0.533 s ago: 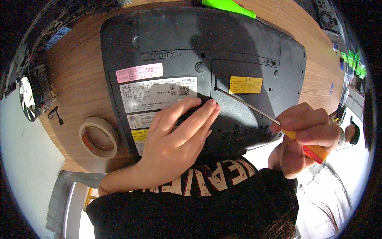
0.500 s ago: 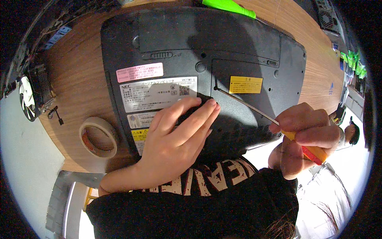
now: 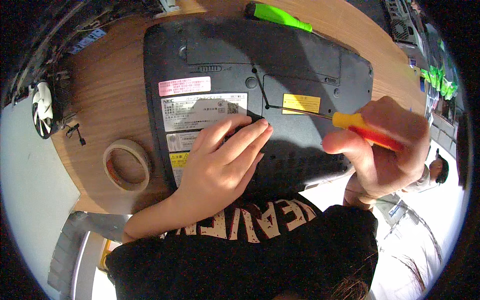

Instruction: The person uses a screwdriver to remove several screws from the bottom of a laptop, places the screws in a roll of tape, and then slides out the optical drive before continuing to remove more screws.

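Note:
A black laptop [image 3: 295, 145] lies underside up in front of me, with pink, white and yellow labels on it. My left hand [image 3: 220, 155] rests on it palm down, fingers stretched out over the white label's corner and the casing beside it. Closed round the yellow and red handle of a screwdriver [image 3: 345, 119] is my right hand [image 3: 390, 145], right of the laptop's middle. Its thin metal shaft slants left across the yellow label, and the tip meets a dark screw hole [image 3: 267, 106] at a cover panel's edge. Whether a screw sits there is hidden.
Beyond the laptop's far edge lies a bright green screwdriver [image 3: 280, 18]. A tape roll [image 3: 127, 165] and a fan with white blades [image 3: 43, 110] are on the wooden table [image 3: 100, 120] at left. Several green-handled things [image 3: 440, 82] stand far right. Another person [image 3: 434, 172] shows at right.
My right hand has moved up and swung the screwdriver's handle higher, so its shaft lies flatter in view; the grip has turned. The tip stays at the same hole. My left hand keeps its place.

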{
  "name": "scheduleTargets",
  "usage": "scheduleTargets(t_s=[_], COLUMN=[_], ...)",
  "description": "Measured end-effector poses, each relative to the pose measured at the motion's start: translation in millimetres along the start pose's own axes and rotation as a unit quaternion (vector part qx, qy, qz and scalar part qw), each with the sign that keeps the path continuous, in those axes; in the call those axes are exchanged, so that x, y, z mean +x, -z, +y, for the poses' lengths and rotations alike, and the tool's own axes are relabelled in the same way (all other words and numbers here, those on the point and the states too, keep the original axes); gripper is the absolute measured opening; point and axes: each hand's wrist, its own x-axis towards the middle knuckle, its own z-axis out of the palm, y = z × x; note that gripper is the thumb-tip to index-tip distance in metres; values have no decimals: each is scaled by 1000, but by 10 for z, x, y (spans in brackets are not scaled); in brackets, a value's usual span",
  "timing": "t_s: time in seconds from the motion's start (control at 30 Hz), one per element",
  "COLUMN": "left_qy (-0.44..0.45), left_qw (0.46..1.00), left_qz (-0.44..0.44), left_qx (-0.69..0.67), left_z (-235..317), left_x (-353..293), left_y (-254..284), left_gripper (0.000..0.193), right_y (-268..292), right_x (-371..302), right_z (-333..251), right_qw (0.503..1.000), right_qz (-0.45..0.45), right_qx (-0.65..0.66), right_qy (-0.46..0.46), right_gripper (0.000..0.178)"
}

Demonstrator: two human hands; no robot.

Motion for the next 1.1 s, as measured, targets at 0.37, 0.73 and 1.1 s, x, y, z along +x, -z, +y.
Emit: scheduleTargets(t_s=[0.37,0.73,1.1], left_qy=[82,-48,-123], left_qw=[990,993,984], left_qz=[86,107,118], left_qx=[-80,-14,-57], left_z=[139,194,321], left_x=[288,742,868], left_y=[226,207,164], left_gripper=[22,14,18], right_y=[-16,299,627], right_x=[231,257,205], right_z=[-133,-124,-52], right_qw=[957,989,960], right_qz=[12,-20,-149], right_qx=[-280,-4,-177], right_qy=[71,144,158], right_gripper=[43,21,27])
